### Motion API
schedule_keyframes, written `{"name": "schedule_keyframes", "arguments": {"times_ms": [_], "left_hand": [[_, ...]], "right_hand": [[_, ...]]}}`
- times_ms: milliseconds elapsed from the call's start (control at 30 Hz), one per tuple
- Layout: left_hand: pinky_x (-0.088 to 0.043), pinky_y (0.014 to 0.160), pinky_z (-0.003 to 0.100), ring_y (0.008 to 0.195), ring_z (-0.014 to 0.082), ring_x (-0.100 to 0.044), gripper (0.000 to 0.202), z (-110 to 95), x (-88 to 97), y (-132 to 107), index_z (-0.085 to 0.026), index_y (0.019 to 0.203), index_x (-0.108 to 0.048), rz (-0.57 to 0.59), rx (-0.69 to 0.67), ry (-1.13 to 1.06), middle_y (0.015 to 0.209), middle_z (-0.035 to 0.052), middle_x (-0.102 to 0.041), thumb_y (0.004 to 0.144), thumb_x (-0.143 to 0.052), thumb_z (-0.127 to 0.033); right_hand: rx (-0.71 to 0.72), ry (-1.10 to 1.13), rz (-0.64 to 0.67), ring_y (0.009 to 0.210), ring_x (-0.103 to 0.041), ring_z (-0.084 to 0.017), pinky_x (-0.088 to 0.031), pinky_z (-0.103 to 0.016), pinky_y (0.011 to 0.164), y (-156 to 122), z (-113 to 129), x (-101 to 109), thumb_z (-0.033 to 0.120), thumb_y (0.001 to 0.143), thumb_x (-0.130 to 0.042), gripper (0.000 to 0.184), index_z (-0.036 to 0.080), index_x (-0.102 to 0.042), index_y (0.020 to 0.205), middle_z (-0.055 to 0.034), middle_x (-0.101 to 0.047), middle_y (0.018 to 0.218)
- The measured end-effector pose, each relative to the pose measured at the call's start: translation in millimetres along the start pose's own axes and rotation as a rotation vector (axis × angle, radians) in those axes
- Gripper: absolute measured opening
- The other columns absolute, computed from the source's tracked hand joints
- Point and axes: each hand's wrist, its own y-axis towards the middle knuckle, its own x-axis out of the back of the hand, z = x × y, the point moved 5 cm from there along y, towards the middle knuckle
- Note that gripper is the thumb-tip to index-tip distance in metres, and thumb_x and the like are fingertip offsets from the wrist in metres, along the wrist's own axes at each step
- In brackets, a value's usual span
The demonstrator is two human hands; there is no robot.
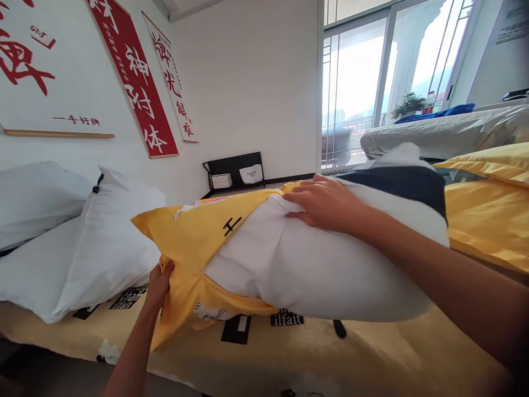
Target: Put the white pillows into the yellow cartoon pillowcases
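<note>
A white pillow (330,270) with a dark blue band lies across the middle, its left end inside a yellow pillowcase (202,229) printed with cat faces. The pillowcase mouth gapes along a slanted edge, and much of the pillow sticks out to the right. My left hand (159,284) is closed around the gathered yellow cloth at the left, its fingertips partly hidden by the fabric. On top, my right hand (318,201) grips the pillowcase's upper edge together with the pillow's cover, fingers curled over it.
Beneath lies a tan patterned bed cover (372,353). White pillows (111,242) lean at the left by the wall. Yellow bedding (487,215) is piled at the right, before a plastic-wrapped roll (446,132). A black rack (235,171) stands by the far wall, near a sliding window (355,94).
</note>
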Motion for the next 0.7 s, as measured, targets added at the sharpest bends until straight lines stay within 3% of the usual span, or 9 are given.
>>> {"name": "schedule_keyframes", "arguments": {"times_ms": [67,133,233,300,367,433,467,567,700], "left_hand": [[-0.047,0.056,0.027,0.068,0.0200,-0.060,0.037,-16,0.2,10,-0.015,0.085,-0.060,-0.061,-0.098,0.152,0.075,0.0056,-0.068,0.073,-0.056,-0.050],[-0.042,0.055,0.027,0.064,0.0192,-0.056,0.035,-24,-2.5,17,-0.016,0.076,-0.059,-0.096,-0.162,0.349,0.069,0.0053,-0.065,0.077,-0.049,-0.050],[-0.038,0.056,0.028,0.061,0.0200,-0.054,0.029,-21,-11.6,18,-0.018,0.064,-0.054,-0.102,-0.194,0.537,0.062,0.0061,-0.061,0.076,-0.049,-0.044],[-0.038,0.058,0.028,0.065,0.0217,-0.055,0.026,-17,-18.2,14,-0.019,0.066,-0.055,-0.110,-0.212,0.552,0.065,0.0074,-0.062,0.076,-0.049,-0.042],[-0.038,0.061,0.028,0.070,0.0228,-0.056,0.026,-16,-24.0,10,-0.019,0.070,-0.055,-0.135,-0.240,0.560,0.070,0.0088,-0.064,0.079,-0.046,-0.042],[-0.038,0.061,0.027,0.071,0.0226,-0.056,0.028,-18,-29.4,10,-0.020,0.069,-0.054,-0.150,-0.268,0.567,0.070,0.0091,-0.064,0.081,-0.044,-0.043],[-0.037,0.061,0.027,0.070,0.0221,-0.055,0.029,-21,-32.2,12,-0.020,0.068,-0.053,-0.149,-0.281,0.570,0.069,0.0086,-0.063,0.082,-0.044,-0.043],[-0.033,0.058,0.026,0.064,0.0198,-0.051,0.030,-36,-40.1,22,-0.021,0.064,-0.050,-0.132,-0.308,0.584,0.063,0.0063,-0.059,0.082,-0.045,-0.044],[-0.030,0.057,0.026,0.060,0.0175,-0.045,0.031,-70,-49.6,31,-0.021,0.061,-0.045,-0.138,-0.338,0.617,0.061,0.0043,-0.055,0.082,-0.045,-0.044]], "right_hand": [[-0.063,0.037,0.071,0.078,-0.059,-0.021,-0.036,-0.035,0.077,14,-18,6,0.038,0.084,-0.058,0.020,0.022,-0.069,0.091,-0.0042,-0.067,0.080],[-0.120,0.093,0.154,0.082,-0.060,-0.023,-0.038,-0.036,0.076,20,-35,-10,0.042,0.084,-0.058,0.025,0.024,-0.070,0.095,-0.0050,-0.068,0.084],[-0.211,0.162,0.317,0.089,-0.062,-0.027,-0.041,-0.037,0.076,10,-44,-71,0.047,0.083,-0.057,0.031,0.023,-0.069,0.099,-0.0084,-0.069,0.094],[-0.343,0.186,0.378,0.091,-0.063,-0.028,-0.044,-0.039,0.077,-7,-36,-115,0.042,0.086,-0.055,0.032,0.017,-0.068,0.101,-0.0137,-0.069,0.097],[-0.462,0.179,0.285,0.099,-0.061,-0.028,-0.043,-0.042,0.084,-24,-13,-144,0.023,0.091,-0.045,0.029,0.010,-0.064,0.108,-0.0209,-0.066,0.106],[-0.455,0.215,0.211,0.106,-0.059,-0.026,-0.042,-0.040,0.090,-40,28,-162,0.009,0.089,-0.038,0.032,0.008,-0.062,0.111,-0.0215,-0.063,0.114],[-0.406,0.277,0.166,0.109,-0.057,-0.022,-0.042,-0.035,0.092,-46,53,-165,0.007,0.088,-0.038,0.033,0.012,-0.062,0.110,-0.0172,-0.062,0.117],[-0.305,0.802,-0.093,0.096,-0.060,-0.018,-0.047,-0.031,0.085,-66,121,-160,0.013,0.088,-0.043,0.025,0.019,-0.063,0.101,-0.0088,-0.067,0.102],[-0.480,1.271,-0.036,0.092,-0.060,-0.022,-0.048,-0.034,0.082,-87,159,-163,0.020,0.080,-0.054,0.026,0.017,-0.061,0.105,-0.0080,-0.067,0.100]]}}
